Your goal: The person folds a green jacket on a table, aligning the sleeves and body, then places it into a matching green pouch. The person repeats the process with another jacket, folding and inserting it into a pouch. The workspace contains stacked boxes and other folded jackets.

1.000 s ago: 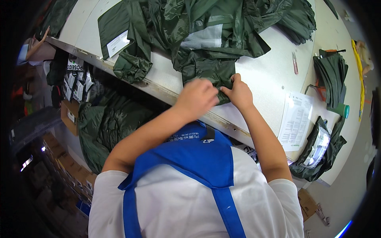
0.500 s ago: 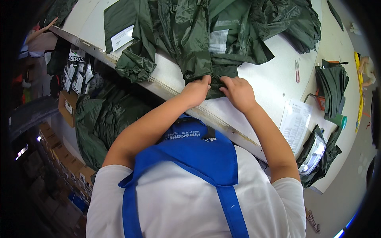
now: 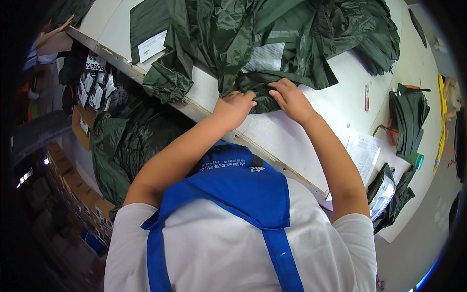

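Observation:
A dark green, shiny jacket [image 3: 233, 46] lies crumpled across the white table [image 3: 335, 112] in front of me. A pale mesh patch [image 3: 265, 57] shows on it, and a white printed card [image 3: 152, 47] rests on its left part. Near the table's front edge, my left hand [image 3: 235, 110] has its fingers curled on the bunched lower edge. My right hand [image 3: 292, 101] grips the same edge a little to the right, thumb toward the left hand. Between the hands the fabric forms a rolled fold. An elasticated sleeve end [image 3: 168, 83] hangs near the table edge on the left.
Small thread snips [image 3: 367, 97], printed sheets [image 3: 362, 153], a stack of folded green pieces [image 3: 408, 119] and a clear plastic bag [image 3: 384, 194] lie on the right. Green cloth [image 3: 126, 146] and a cardboard box [image 3: 82, 125] sit below the left edge. Another person's arm [image 3: 51, 35] shows far left.
The lower edge, flat and hanging toward me before, is now folded up into a roll. My right hand has moved slightly up; the left has shifted a little left. The mesh patch shows more.

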`<act>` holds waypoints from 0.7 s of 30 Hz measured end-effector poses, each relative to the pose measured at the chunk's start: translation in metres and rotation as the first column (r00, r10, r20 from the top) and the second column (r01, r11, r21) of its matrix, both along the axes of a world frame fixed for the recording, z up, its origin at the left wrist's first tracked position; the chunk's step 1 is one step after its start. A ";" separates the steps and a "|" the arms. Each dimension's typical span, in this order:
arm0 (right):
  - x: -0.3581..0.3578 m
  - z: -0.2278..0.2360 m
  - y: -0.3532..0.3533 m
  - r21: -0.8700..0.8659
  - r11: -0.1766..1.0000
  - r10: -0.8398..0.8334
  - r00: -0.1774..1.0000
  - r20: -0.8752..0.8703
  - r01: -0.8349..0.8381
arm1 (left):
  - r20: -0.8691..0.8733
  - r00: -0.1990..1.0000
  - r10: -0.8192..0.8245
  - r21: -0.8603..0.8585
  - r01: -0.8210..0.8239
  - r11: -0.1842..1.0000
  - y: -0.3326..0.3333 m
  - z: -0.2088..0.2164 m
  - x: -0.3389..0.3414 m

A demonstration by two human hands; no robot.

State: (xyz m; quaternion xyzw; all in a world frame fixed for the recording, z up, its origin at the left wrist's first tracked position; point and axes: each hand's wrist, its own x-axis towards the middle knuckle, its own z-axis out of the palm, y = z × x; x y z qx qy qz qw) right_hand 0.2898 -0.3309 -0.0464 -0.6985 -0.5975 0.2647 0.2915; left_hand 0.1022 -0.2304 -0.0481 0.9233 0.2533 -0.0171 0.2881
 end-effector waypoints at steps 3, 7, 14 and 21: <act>-0.006 0.001 0.000 0.177 0.984 -0.055 0.976 0.210 0.018 | -0.041 0.997 0.059 -0.016 -0.060 0.998 0.002 -0.002 0.004; -0.001 0.019 -0.002 0.152 0.977 0.101 0.954 0.284 -0.149 | -0.099 0.985 0.143 -0.049 -0.148 0.988 0.001 -0.005 0.009; 0.008 0.002 0.008 0.033 0.996 0.061 0.912 0.406 -0.081 | 0.134 0.984 0.115 0.283 -0.150 0.947 0.004 0.005 0.002; 0.000 0.019 0.014 0.116 0.992 -0.007 0.920 0.392 -0.042 | 0.085 0.996 0.025 0.330 -0.052 0.943 0.033 0.001 0.000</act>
